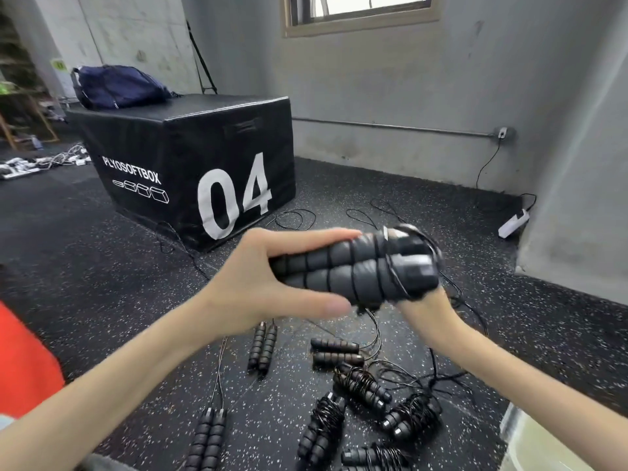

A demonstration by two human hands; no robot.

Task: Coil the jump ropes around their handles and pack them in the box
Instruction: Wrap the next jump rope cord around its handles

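The left hand (pixel 272 283) pinches the pair of handles (pixel 353 270) at their left end, long axis left to right; the right hand (pixel 421 307) lies under the right end — fingers hidden — where the cord (pixel 397 280) wraps.

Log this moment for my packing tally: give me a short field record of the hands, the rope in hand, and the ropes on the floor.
left hand: left hand grips the foam end of the paired handles
right hand: right hand holds the other end from below, fingers mostly hidden
cord in hand: a few turns round the handles, the rest trailing to the floor
coiled on floor: four bundles, e.g. coiled bundle
uncoiled on floor: three pairs, e.g. bare handle pair
background: black plyo box marked 04, blue bag on top
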